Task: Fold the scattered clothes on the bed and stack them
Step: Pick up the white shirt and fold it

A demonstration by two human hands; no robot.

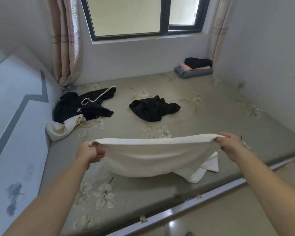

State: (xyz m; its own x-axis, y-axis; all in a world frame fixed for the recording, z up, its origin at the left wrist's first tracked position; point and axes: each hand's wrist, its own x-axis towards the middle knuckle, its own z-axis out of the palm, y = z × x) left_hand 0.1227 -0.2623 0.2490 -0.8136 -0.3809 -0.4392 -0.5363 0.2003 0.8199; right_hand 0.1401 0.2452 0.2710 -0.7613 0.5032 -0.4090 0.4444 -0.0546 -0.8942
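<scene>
Firmly, each hand [90, 153] [228, 143] pinches white towel [153, 159].

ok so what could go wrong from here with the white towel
1. The white towel hangs only from pinches by the left hand and right hand at its top corners; one slip and it could drop in a heap.
2. Its lower right end lies crumpled on the bed near the edge, so the fold may come out crooked.

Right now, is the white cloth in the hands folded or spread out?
Spread out. The left hand and right hand hold the white cloth stretched by its top edge; its lower end lies crumpled on the bed.
</scene>
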